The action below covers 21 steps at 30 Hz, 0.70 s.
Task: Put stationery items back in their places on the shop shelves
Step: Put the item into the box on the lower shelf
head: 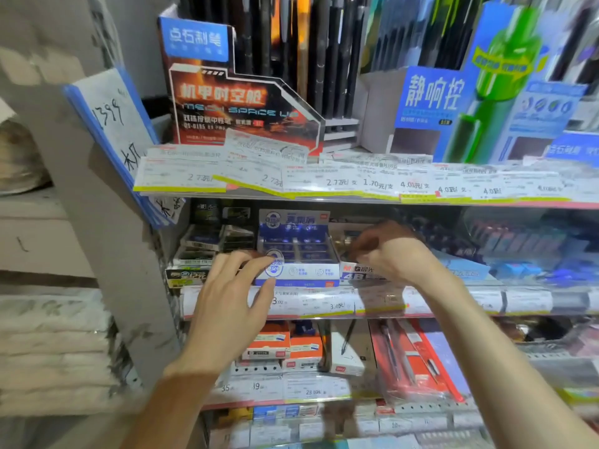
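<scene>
A blue-and-white display box of erasers point(296, 251) stands on the middle shelf point(324, 307). My left hand point(231, 306) is in front of it with fingers spread, and its fingertips rest on the box's lower left front. It holds nothing. My right hand point(389, 254) reaches over a red-and-white box marked 4B point(359, 273) just right of the eraser box. Its fingers are curled downward and pinched together. Blur and the hand's back hide whether anything is between them.
The upper shelf point(356, 186) holds pen display stands point(240, 102) behind a row of price tags. Orange-and-white boxes point(278, 346) and red pen packs point(418, 358) fill the lower shelf. A blue-edged paper sign point(113, 131) hangs at left, next to a grey wall.
</scene>
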Motion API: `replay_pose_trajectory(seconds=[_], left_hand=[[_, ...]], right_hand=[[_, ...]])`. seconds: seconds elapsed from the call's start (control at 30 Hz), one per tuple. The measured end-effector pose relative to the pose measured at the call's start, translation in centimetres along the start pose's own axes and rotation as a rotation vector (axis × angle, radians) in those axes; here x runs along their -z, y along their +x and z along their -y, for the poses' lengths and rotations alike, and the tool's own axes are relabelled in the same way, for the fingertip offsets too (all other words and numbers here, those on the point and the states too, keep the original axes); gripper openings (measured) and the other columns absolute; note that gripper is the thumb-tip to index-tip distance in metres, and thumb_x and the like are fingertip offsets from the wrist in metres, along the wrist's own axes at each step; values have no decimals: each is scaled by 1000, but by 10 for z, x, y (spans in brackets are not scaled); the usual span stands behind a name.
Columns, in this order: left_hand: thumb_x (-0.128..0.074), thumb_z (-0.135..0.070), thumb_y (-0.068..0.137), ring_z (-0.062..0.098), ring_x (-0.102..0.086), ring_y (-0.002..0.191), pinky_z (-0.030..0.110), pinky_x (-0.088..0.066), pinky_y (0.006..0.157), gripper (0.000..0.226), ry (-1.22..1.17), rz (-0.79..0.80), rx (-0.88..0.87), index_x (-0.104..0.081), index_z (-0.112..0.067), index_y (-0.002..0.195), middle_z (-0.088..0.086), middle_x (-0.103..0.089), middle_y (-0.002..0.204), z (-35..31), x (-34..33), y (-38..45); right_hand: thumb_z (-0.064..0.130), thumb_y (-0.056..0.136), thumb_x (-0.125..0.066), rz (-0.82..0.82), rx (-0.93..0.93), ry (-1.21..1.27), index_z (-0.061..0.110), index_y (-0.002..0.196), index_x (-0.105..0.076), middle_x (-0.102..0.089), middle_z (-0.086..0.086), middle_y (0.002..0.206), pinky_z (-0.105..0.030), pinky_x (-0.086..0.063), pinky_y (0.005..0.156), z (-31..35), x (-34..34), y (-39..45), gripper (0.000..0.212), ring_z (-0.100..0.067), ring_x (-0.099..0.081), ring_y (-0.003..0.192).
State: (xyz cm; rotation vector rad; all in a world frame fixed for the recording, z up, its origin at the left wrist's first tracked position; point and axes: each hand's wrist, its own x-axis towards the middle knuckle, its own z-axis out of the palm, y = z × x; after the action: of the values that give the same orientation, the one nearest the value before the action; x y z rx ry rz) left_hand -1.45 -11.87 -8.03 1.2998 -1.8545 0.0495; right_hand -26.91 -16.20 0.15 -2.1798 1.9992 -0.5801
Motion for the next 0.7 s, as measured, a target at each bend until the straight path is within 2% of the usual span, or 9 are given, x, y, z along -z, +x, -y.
replay_pose_trajectory(seconds=[0.27,0.37,0.43,0.53,0.6,0.7], left_hand=[[-61,-28,95,7,-41,106,32,-46,87,32,-27,0,-1,-62,-21,126,-13,-50,108,0,1,-1],[-60,-29,95,6,-41,106,32,-47,86,32,-32,3,-3,-62,-21,126,-13,-52,108,0,2,0],[-59,-31,95,7,-42,106,32,-48,85,32,-30,9,-9,-63,-21,126,-13,-52,108,2,2,1],[-58,-31,96,8,-42,106,31,-47,85,32,-19,18,-12,-62,-23,126,-14,-52,109,2,2,1],[-59,-31,96,8,-42,107,31,-47,85,32,-19,25,-7,-62,-24,127,-14,-51,109,1,3,2],[-60,-30,95,8,-42,107,30,-46,86,32,-26,27,-6,-62,-24,127,-14,-51,108,2,3,2]], right_hand=[[28,84,-73,54,52,32,28,88,-81,-75,10,84,-8,-44,57,-10,-5,13,9,-9,-67,73],[35,86,-71,-9,48,-26,31,90,-79,-76,12,92,-24,-53,74,-14,-6,14,10,-15,-69,84],[39,88,-70,-113,48,-33,31,94,-78,-76,11,94,-29,-52,75,-16,-6,12,13,-16,-69,85],[43,88,-71,-203,122,139,33,95,-77,-76,14,91,-34,-56,77,-9,-3,10,14,-11,-69,83],[44,86,-73,-156,179,273,35,94,-77,-75,18,88,-30,-57,77,4,-4,10,13,-3,-69,82],[40,86,-74,-36,244,273,34,93,-78,-74,18,88,-23,-54,75,24,-8,9,10,1,-66,79]])
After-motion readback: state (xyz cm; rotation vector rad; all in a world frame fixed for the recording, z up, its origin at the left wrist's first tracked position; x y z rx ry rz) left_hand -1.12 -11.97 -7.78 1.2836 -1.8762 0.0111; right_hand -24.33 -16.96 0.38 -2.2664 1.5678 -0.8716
